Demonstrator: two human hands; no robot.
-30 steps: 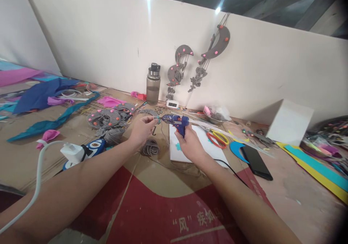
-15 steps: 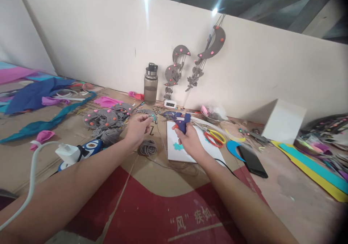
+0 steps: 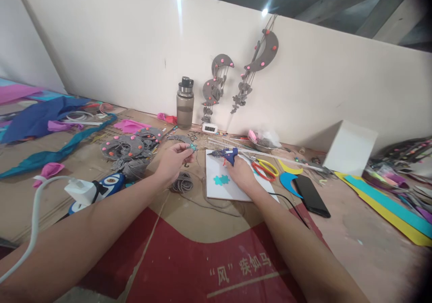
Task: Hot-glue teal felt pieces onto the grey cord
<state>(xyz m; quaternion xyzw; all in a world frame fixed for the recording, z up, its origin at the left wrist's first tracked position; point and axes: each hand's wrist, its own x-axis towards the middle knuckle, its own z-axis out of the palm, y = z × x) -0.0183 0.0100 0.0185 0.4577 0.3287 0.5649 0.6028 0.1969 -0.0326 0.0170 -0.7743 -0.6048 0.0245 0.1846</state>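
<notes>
Between the fingertips of my left hand is a small teal cutout, pinched at its edge; its exact shape is hard to make out. My right hand is wrapped round a blue glue gun, its nozzle pointing left over a white board. Teal flower-like cutouts lie on that board, just below the glue gun. A coil of grey yarn rests under my left hand, with a loose strand running toward the board.
Scissors with red and yellow handles, a blue crescent and a black phone lie right of the board. Behind stand a water bottle and a small white clock. A power strip and grey crescents are at left.
My right hand has lowered the glue gun toward the white board and tilted it flatter, uncovering more of the teal cutouts. My left hand still pinches the small teal piece.
</notes>
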